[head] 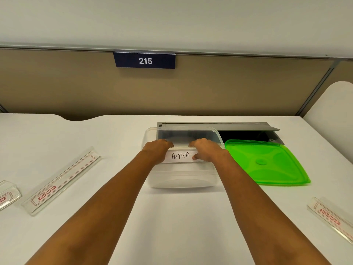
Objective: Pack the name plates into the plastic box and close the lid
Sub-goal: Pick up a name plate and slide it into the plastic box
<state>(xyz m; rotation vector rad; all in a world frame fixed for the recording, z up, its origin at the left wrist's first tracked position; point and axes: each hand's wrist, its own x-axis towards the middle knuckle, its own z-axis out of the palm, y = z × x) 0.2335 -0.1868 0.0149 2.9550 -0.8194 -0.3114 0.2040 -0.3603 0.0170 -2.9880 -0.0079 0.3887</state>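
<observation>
Left grip (156, 150) and right grip (205, 150) pinch opposite ends of ALPHA plate (180, 156), long axis left-right, parallel to plastic box (183, 180) near rim.

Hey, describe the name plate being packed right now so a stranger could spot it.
On the white table, find the clear box beside the green lid. The left hand and right hand hold a name plate at its top. Only this one reads ALPHA in handwriting; the other plates carry red print.

ALPHA plate (180, 156) at open box (181, 180), lid (267, 163) beside
</observation>
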